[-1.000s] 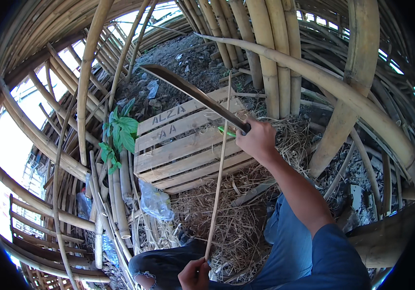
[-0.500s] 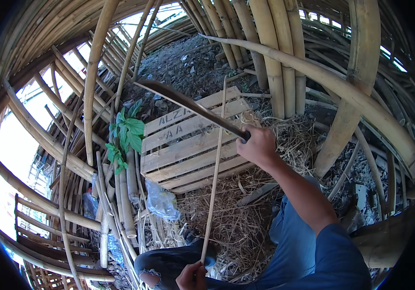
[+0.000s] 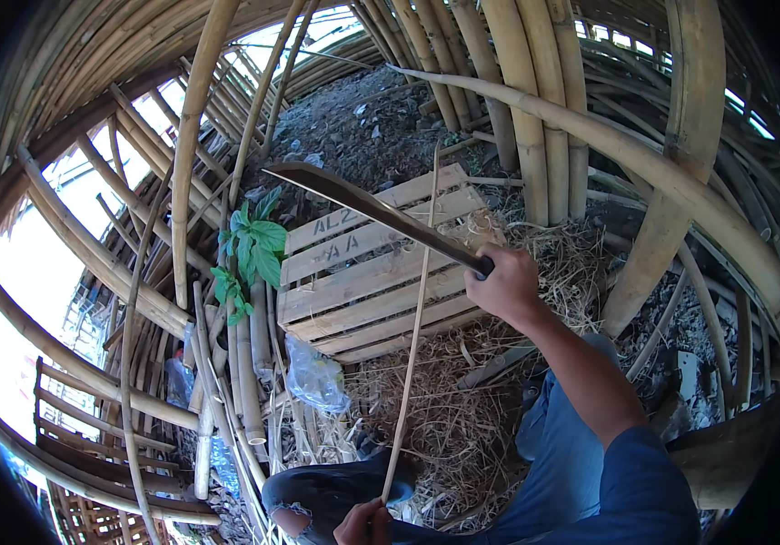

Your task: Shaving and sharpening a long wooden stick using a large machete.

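Note:
My right hand point(image 3: 506, 286) is wrapped round the dark handle of a machete point(image 3: 367, 205). Its long blade points up and to the left, over a slatted wooden crate point(image 3: 353, 295). In my left hand point(image 3: 362, 524), at the lower edge, is the near end of a long thin bamboo strip point(image 3: 412, 354). The strip rises away from me past the crate, and the blade crosses in front of its upper part. Whether blade and strip touch, I cannot tell. Below the crate, dry shavings point(image 3: 449, 427) cover the ground between my legs.
Thick bamboo poles point(image 3: 521, 100) stand behind and to the right, with a slanting pole point(image 3: 581, 123) crossing them. Left of the crate are a green leafy plant point(image 3: 258, 245), a clear plastic bag point(image 3: 315, 377) and stacked bamboo lengths point(image 3: 249, 391). A bamboo frame point(image 3: 90, 372) bounds the left side.
The machete and my right hand sit slightly lower and farther right in the picture. The whole scene has shifted a little to the right as well. Both hands keep their holds.

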A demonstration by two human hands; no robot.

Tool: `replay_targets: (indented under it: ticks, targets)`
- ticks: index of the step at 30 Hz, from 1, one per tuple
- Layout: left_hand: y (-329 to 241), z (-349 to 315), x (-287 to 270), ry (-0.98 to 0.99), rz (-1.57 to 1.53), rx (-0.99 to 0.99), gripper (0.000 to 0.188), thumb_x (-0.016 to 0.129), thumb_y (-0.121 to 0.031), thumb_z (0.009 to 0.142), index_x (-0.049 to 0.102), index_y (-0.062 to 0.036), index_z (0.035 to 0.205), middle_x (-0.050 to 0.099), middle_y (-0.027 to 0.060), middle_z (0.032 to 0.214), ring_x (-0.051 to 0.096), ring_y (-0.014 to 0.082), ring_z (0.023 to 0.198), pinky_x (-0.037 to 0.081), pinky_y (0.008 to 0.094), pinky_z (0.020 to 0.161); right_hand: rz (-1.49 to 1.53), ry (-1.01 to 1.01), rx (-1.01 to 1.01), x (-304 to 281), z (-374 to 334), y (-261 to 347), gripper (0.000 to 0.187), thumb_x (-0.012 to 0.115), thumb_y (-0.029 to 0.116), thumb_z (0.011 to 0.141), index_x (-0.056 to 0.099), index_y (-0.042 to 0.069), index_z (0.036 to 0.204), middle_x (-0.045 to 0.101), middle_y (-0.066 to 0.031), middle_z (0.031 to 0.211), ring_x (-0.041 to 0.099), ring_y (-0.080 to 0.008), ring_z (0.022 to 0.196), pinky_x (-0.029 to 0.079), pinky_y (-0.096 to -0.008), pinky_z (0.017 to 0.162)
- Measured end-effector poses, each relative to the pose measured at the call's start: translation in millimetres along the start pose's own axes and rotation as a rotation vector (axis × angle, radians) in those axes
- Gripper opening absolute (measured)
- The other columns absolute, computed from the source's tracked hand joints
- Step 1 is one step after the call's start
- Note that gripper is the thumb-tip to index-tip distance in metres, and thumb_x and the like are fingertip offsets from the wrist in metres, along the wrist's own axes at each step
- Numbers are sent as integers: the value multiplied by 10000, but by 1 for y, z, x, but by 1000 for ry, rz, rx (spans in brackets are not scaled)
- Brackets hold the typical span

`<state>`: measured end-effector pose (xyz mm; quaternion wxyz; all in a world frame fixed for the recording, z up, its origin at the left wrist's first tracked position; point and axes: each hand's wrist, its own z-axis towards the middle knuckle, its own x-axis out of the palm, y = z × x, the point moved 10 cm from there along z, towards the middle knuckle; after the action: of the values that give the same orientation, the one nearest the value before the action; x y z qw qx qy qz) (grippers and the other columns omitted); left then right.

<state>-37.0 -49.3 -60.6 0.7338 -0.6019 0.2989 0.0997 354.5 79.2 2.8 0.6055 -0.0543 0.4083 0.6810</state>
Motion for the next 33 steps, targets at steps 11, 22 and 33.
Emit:
replay_targets:
  ticks: [11, 22, 33]
  targets:
    - [-3, 3, -1, -14, 52, -32, 147, 607, -41, 891, 626, 8, 1029, 589, 49, 743, 526, 90, 682, 464, 254, 616, -138, 95, 107, 19, 13, -28, 96, 633, 176, 648, 635, 90, 690, 615, -117, 581, 635, -307, 554, 521, -425, 559]
    - [28, -25, -3, 43, 124, -177, 144, 588, -89, 910, 637, 2, 1010, 614, 72, 718, 564, 128, 645, 474, 276, 595, -138, 122, 256, 21, 17, -55, 114, 670, 180, 653, 653, 87, 716, 649, -125, 660, 651, -329, 637, 537, -439, 637]
    - [1, -22, -23, 107, 153, -321, 142, 572, -101, 904, 651, -21, 992, 628, 109, 715, 587, 187, 624, 475, 313, 582, -219, 199, 279, 33, 12, -55, 159, 659, 204, 655, 676, 89, 764, 663, -133, 706, 658, -330, 671, 537, -441, 663]
